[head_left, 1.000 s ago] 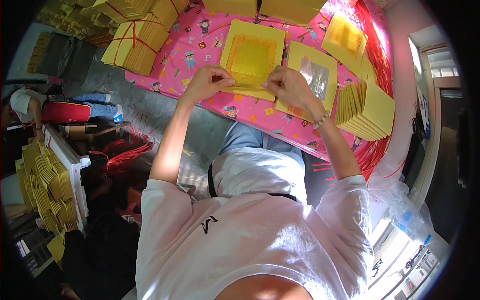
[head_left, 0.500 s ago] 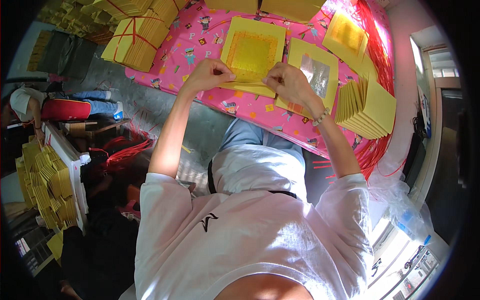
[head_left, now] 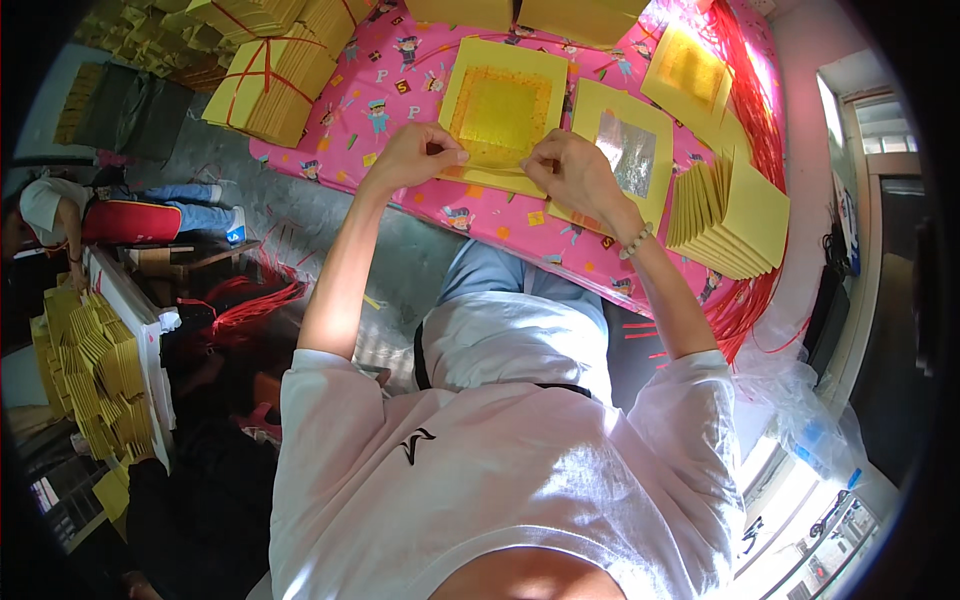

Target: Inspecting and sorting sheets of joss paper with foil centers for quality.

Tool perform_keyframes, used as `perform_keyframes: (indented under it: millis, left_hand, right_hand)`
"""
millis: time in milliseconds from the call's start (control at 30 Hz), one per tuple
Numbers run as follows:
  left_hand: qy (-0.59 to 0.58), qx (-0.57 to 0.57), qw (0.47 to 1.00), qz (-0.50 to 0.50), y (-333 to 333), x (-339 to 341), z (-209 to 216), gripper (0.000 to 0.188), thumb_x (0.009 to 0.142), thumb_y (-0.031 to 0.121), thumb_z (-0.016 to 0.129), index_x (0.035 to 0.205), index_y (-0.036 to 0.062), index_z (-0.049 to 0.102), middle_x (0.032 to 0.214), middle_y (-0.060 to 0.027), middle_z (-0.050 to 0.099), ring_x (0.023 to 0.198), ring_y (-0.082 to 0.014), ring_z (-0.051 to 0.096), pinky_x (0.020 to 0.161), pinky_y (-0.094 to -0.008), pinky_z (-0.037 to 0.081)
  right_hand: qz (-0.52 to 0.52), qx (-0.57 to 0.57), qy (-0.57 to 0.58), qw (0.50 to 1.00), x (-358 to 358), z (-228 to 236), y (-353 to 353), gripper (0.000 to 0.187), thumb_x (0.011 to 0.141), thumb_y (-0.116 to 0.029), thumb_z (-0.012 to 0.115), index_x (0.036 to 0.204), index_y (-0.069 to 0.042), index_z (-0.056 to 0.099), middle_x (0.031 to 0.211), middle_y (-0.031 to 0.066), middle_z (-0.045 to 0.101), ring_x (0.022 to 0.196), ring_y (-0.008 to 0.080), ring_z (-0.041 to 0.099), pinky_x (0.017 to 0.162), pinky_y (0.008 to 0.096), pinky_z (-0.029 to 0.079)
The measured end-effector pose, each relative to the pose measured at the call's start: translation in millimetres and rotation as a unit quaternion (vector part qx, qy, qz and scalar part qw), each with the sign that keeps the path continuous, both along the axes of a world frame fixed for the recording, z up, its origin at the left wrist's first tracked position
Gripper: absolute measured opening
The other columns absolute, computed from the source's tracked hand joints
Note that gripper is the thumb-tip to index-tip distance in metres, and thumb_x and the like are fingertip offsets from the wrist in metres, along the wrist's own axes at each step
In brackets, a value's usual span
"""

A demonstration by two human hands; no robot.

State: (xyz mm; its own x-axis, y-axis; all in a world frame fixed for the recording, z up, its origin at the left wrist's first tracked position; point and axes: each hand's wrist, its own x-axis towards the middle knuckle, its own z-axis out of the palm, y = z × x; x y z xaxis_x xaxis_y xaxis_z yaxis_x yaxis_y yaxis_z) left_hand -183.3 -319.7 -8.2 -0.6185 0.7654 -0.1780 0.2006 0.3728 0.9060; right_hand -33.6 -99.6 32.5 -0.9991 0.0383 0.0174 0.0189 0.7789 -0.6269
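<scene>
So that both ends of its near edge are kept steady, it would seem, the patterned yellow sheet (head_left: 500, 105) is held two-handed on the pink-covered worktop (head_left: 345, 160). Its orange-bordered square is left uncovered, lying just beyond both grips. The left hand (head_left: 415, 155) is placed at the sheet's near-left side, its grip closed, thumb to forefinger, apparently on the edge; by the right hand (head_left: 572, 168), the near-right side is pinched likewise. Right of the sheet, a silver-windowed sheet (head_left: 628, 150) and a fanned yellow stack (head_left: 730, 225) are set, perhaps for easy reach.
</scene>
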Motion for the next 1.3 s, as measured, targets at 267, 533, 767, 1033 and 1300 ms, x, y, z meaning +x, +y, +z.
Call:
perform_keyframes:
  millis: [267, 533, 767, 1033, 1300]
  left_hand:
    - [0.005, 0.007, 1.000, -0.004, 1, 4, 10, 0.018, 0.078, 0.017, 0.070, 0.078, -0.0015, 0.068, 0.067, -0.0041, 0.064, 0.059, -0.0080, 0.056, 0.054, -0.0246, 0.045]
    - [0.356, -0.064, 0.929, -0.083, 30, 45, 53, 0.024, 0.071, 0.016, 0.071, 0.090, 0.0060, 0.060, 0.089, -0.0087, 0.058, 0.092, -0.0295, 0.055, 0.077, -0.0393, 0.046]
    - [0.429, 0.061, 0.901, 0.030, 28, 33, 42, 0.020, 0.079, 0.004, 0.059, 0.099, 0.0050, 0.059, 0.088, -0.0129, 0.059, 0.086, -0.0327, 0.056, 0.074, -0.0403, 0.047]
    - [0.001, 0.289, 0.953, 0.096, 13, 46, 40, 0.022, 0.089, 0.008, 0.058, 0.109, 0.0014, 0.059, 0.101, -0.0046, 0.065, 0.090, -0.0111, 0.061, 0.079, -0.0255, 0.049]
    - [-0.151, 0.286, 0.944, 0.065, 17, 42, 8, 0.026, 0.089, 0.006, 0.059, 0.113, 0.0007, 0.056, 0.104, -0.0037, 0.064, 0.094, -0.0099, 0.059, 0.083, -0.0257, 0.048]
  right_hand:
    - [0.057, 0.132, 0.107, 0.984, 5, 1, -9, 0.018, 0.080, -0.024, 0.064, 0.084, -0.006, 0.065, 0.080, 0.0088, 0.060, 0.075, 0.0269, 0.060, 0.066, 0.0373, 0.049]
    - [0.054, 0.200, 0.123, 0.971, 0, 23, -11, 0.016, 0.080, -0.023, 0.063, 0.081, -0.007, 0.065, 0.083, 0.0077, 0.060, 0.080, 0.0259, 0.060, 0.069, 0.0382, 0.049]
    - [-0.097, 0.032, 0.284, 0.953, 1, 38, -10, 0.052, 0.074, -0.019, 0.072, 0.120, -0.005, 0.052, 0.115, 0.0160, 0.050, 0.106, 0.0306, 0.053, 0.085, 0.0378, 0.048]
    - [-0.080, -0.299, 0.186, 0.932, -21, -9, 7, 0.107, 0.063, -0.031, 0.085, 0.140, 0.002, 0.019, 0.141, 0.0200, 0.031, 0.129, 0.0290, 0.036, 0.104, 0.0412, 0.035]
    - [0.005, -0.376, 0.112, 0.920, -14, 3, -11, 0.090, 0.068, -0.020, 0.082, 0.138, -0.002, 0.027, 0.129, 0.0134, 0.048, 0.121, 0.0215, 0.046, 0.102, 0.0338, 0.037]
